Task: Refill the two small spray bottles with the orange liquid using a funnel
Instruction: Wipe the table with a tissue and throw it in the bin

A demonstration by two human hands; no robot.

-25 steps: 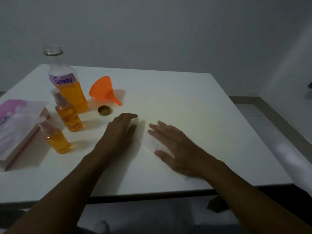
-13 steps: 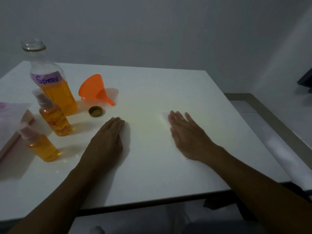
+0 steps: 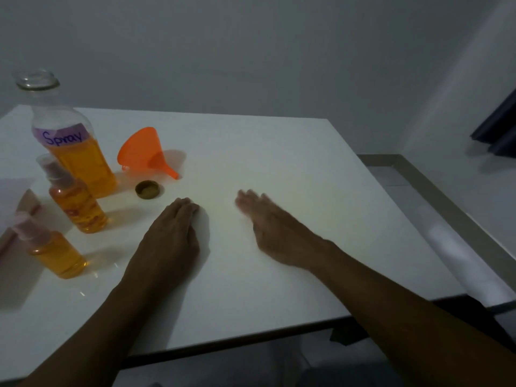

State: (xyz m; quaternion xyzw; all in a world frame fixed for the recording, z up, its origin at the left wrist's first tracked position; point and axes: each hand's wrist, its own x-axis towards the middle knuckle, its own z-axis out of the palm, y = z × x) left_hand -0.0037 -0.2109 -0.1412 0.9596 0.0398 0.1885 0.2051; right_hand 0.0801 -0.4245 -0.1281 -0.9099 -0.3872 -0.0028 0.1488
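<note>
Two small spray bottles stand at the left of the white table (image 3: 293,169), one behind (image 3: 79,208) and one nearer (image 3: 57,254). Both hold orange liquid and have their pump tops on. Behind them is a large open bottle (image 3: 81,160) labelled "Spray", about half full of orange liquid. Its gold cap (image 3: 148,189) lies beside an orange funnel (image 3: 143,152) tipped on its side. My left hand (image 3: 173,236) rests palm down, right of the small bottles. My right hand (image 3: 275,227) lies flat beside it, its fingers blurred. Neither hand holds anything.
A pinkish flat pack with white sheets (image 3: 12,202) sits at the table's left edge. The table's right edge meets a floor ledge (image 3: 435,191). A dark object (image 3: 499,132) shows at the far right.
My right hand slid right across the table, then back left toward my left hand. The white tissue seen under my hands a second ago no longer shows clearly. My left hand barely moved.
</note>
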